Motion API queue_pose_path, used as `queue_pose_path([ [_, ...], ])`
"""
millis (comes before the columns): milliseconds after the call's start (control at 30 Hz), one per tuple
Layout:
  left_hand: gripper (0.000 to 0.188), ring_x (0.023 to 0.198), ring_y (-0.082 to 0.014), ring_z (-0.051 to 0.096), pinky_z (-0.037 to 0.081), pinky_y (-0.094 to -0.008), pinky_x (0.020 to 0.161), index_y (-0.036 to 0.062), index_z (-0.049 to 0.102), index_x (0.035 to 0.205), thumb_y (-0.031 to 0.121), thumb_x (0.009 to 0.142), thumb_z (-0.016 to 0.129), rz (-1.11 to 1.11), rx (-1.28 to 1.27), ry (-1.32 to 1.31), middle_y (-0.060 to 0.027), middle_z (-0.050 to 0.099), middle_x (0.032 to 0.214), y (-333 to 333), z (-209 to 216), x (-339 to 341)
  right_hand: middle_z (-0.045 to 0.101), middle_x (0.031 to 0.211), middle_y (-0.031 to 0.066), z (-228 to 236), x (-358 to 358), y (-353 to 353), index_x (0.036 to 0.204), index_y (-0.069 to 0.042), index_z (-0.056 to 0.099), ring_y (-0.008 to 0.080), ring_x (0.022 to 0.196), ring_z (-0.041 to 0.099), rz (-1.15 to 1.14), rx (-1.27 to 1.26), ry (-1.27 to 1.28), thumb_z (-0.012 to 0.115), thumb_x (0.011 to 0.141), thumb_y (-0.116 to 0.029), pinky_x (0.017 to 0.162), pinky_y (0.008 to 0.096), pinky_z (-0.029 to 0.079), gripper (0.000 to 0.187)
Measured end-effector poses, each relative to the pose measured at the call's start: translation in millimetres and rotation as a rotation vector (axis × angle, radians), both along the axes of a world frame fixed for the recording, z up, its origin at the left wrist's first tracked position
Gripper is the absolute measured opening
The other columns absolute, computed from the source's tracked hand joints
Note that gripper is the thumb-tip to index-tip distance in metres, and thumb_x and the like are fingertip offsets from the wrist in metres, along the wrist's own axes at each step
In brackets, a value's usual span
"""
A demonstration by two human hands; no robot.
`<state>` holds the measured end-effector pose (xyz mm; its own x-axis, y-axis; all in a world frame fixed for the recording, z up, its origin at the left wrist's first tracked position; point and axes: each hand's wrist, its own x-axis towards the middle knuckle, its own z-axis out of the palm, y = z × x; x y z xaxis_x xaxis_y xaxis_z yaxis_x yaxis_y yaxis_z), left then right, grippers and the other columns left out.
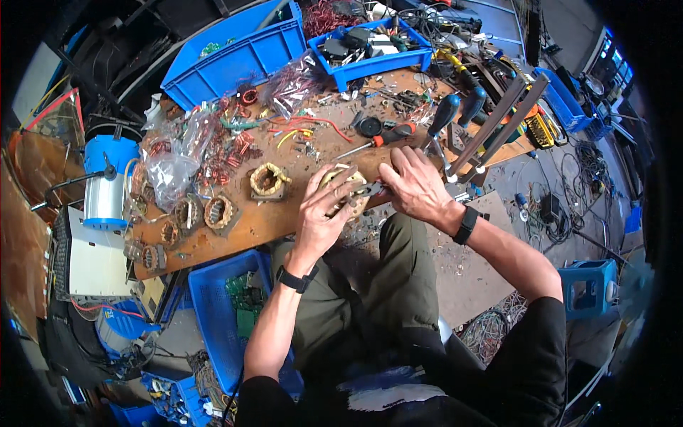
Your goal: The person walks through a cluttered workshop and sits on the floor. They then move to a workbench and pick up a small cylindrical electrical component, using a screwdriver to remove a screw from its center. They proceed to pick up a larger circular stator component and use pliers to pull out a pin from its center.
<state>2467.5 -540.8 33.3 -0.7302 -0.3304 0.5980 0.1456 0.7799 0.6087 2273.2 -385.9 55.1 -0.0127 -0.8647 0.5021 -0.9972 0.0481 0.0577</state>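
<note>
My left hand [324, 213] is wrapped around a small motor stator [358, 206] with a pale yellow winding, held just off the table's front edge above my lap. My right hand [420, 185] grips a pair of dark pliers [368, 189], their jaws against the stator; the handles are mostly hidden in my palm. To the left on the wooden table [306, 178] sits another stator [267, 182] with a yellow winding. Farther left stand several more stator cores, among them a round one [219, 212]. Beyond my right hand lies a screwdriver [395, 135] with a red and black handle.
Upright metal bars [498, 124] and blue-handled tools [446, 112] rise at the table's right. Blue bins [242, 64] stand along the back, near copper wire scraps and plastic bags [171, 167]. A blue crate [213, 320] with green circuit boards is below left.
</note>
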Motion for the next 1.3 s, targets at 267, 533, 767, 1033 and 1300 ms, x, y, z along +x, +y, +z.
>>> queue_pose_path([
  [267, 0.085, 0.144, -0.0312, 0.054, 0.049, -0.0423, 0.114, 0.0061, 0.039, 0.16, -0.001, 0.087, 0.082, -0.068, 0.49, 0.077, -0.0157, 0.058, 0.15, 5.5, -16.2, 2.9, 0.054, 0.101, 0.0138, 10.0, 2.0, -4.1, 0.101, -0.01, 0.052, 0.0317, 0.095, 0.056, -0.01, 0.04, 0.054, 0.074, 0.077, -0.019, 0.079, 0.0433, 0.046, 0.034],
  [533, 0.107, 0.147, -0.0291, 0.049, 0.043, -0.0421, 0.121, 0.0075, 0.015, 0.167, -0.007, 0.084, 0.08, -0.116, 0.386, 0.119, -0.0169, 0.04, 0.166, 6.5, -21.2, -4.5, 0.054, 0.105, 0.0155, 6.7, 2.1, -2.1, 0.105, -0.009, 0.053, 0.0339, 0.099, 0.056, -0.049, 0.051, 0.061, 0.076, 0.073, -0.017, 0.082, 0.0452, 0.047, 0.04],
  [767, 0.105, 0.15, -0.0279, 0.044, 0.038, -0.0433, 0.124, 0.007, 0.022, 0.167, -0.008, 0.081, 0.08, -0.041, 0.281, 0.088, -0.0167, 0.041, 0.166, 2.1, -19.2, -2.8, 0.053, 0.103, 0.0154, 5.6, 0.1, -5.4, 0.104, -0.009, 0.053, 0.0342, 0.098, 0.056, -0.035, 0.089, 0.055, 0.08, 0.073, -0.022, 0.081, 0.0464, 0.047, 0.042],
  [1033, 0.109, 0.151, -0.0273, 0.043, 0.038, -0.0416, 0.124, 0.0103, 0.014, 0.169, -0.01, 0.082, 0.077, -0.041, 0.296, 0.093, -0.015, 0.045, 0.164, 4.4, -18.7, -3.9, 0.053, 0.101, 0.0153, 4.3, 3.1, -7.2, 0.101, -0.008, 0.052, 0.0362, 0.094, 0.056, -0.058, 0.045, 0.036, 0.078, 0.076, -0.017, 0.08, 0.0473, 0.048, 0.037],
  [1300, 0.107, 0.149, -0.0268, 0.046, 0.04, -0.0404, 0.123, 0.0083, 0.016, 0.169, -0.011, 0.083, 0.076, -0.046, 0.304, 0.117, -0.0143, 0.047, 0.163, 5.3, -17.5, -4.9, 0.053, 0.099, 0.0155, 5.8, 7.0, -6.3, 0.099, -0.008, 0.052, 0.0352, 0.095, 0.057, -0.088, 0.084, 0.049, 0.078, 0.076, -0.016, 0.081, 0.0472, 0.048, 0.037],
])
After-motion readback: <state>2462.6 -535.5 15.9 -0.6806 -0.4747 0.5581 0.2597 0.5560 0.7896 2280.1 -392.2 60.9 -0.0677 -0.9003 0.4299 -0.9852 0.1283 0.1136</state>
